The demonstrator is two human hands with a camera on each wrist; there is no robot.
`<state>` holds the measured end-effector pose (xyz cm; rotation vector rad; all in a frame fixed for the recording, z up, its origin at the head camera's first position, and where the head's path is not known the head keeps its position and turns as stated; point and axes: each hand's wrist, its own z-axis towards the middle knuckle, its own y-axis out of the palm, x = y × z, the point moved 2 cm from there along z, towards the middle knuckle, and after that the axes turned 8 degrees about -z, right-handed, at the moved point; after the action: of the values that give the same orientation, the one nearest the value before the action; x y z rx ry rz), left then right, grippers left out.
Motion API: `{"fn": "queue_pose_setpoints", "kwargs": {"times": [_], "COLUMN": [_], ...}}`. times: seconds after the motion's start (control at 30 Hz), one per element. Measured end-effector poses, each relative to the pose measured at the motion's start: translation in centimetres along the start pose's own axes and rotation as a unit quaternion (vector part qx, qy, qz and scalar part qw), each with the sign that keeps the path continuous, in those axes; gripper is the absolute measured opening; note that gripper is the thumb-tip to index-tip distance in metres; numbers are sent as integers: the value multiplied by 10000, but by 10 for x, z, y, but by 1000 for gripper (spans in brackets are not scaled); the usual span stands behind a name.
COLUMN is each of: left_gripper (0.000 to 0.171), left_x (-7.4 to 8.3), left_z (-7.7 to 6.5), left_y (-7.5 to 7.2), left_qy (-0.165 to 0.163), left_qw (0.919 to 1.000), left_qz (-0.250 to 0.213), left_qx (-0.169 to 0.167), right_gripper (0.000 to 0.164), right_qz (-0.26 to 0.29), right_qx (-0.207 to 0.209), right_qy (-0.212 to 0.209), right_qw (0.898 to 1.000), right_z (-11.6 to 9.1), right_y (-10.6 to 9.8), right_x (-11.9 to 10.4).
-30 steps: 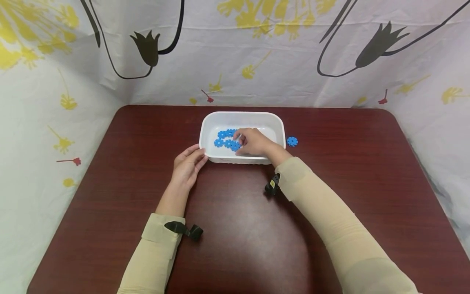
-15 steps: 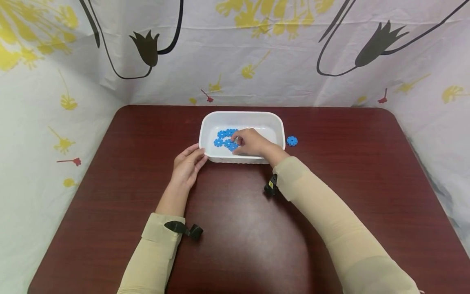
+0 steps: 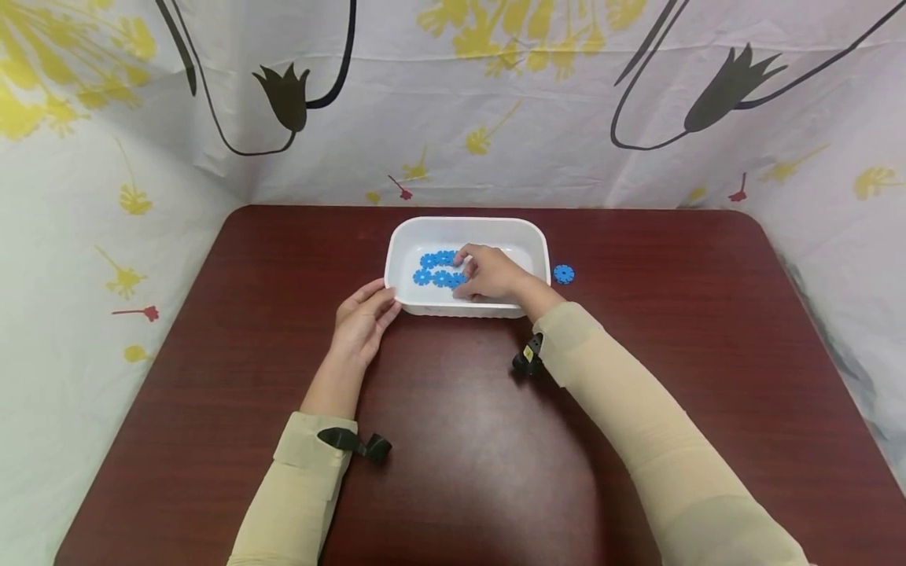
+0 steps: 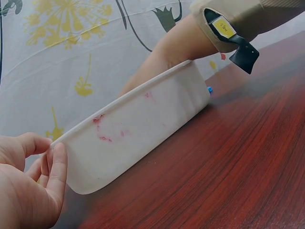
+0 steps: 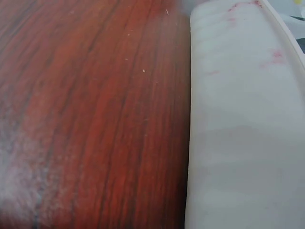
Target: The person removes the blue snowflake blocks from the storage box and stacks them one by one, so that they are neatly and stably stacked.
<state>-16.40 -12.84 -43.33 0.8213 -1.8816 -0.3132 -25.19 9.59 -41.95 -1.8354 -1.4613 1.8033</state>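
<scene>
In the head view, a white plastic tray (image 3: 467, 308) stands near the table's back edge. My left hand (image 3: 359, 320) pinches its near left corner, thumb and fingers on the rim, as the left wrist view shows with the same hand (image 4: 40, 176). Over the tray's floor, my right hand (image 3: 493, 273) reaches in with bent fingers. Its thumb and forefinger are close to several blue snowflake discs (image 3: 441, 278) lying in two rows. I cannot tell whether it pinches one. One more blue disc (image 3: 564, 273) lies outside, right of the tray.
The dark red-brown wooden table (image 3: 460, 440) extends in front of the tray and to both sides. Behind it hangs a white patterned cloth (image 3: 552, 118). The right wrist view shows the tray's outer wall (image 5: 248, 143) beside the tabletop.
My right hand shifts slightly left, then back to the right. The right end of the near disc row is a little further right, more in line. My left hand stays on the corner.
</scene>
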Motion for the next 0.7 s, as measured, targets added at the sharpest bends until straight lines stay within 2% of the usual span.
{"fn": "queue_pose_setpoints", "kwargs": {"times": [0.23,0.37,0.53,0.7], "left_gripper": [28,27,26,26], "left_x": [-1,-1,-1,-1], "left_z": [0,0,0,0], "left_y": [0,0,0,0], "left_qy": [66,88,81,46], "left_qw": [9999,9999,9999,9998], "left_qz": [-94,-91,-122,-179], "left_qx": [-72,-96,-87,-74], "right_gripper": [39,41,41,41], "right_qz": [-306,-671,-865,-797], "right_qx": [-2,-11,-81,222], "right_qy": [-274,-408,-560,-584], "right_qw": [9992,9969,9946,9949], "right_z": [1,0,-2,-2], "right_y": [-1,-1,-2,-4], "right_x": [-2,-3,-5,-3]}}
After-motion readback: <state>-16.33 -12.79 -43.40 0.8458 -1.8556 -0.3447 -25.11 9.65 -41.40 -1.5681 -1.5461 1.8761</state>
